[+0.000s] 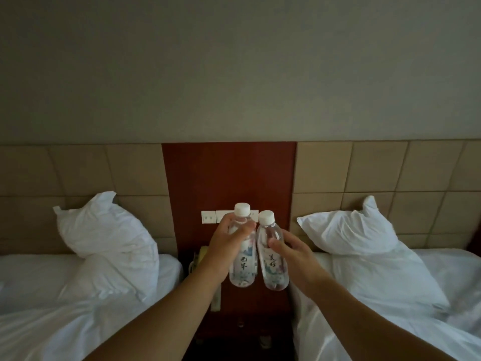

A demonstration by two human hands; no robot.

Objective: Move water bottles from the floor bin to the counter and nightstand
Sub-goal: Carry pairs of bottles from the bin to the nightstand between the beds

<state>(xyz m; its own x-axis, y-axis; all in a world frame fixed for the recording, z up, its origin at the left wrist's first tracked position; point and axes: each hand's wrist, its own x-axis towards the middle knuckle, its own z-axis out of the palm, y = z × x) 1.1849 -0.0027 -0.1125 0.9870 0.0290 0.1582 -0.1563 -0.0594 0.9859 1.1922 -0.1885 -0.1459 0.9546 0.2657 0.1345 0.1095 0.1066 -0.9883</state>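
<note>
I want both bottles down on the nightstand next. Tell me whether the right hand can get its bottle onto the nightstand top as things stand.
Probably yes. The right hand holds its bottle upright above the nightstand, with nothing visible beneath it. The left hand and its bottle are close alongside, so little room on that side.

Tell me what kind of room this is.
Probably a twin hotel room: two white-sheeted beds share a padded headboard, with a wooden nightstand between and a wall switch panel above it.

Clear bottles, white caps, pale labels with dark script. White pillows at nine and three o'clock. Tan squared headboard; red-brown panel at twelve.
</note>
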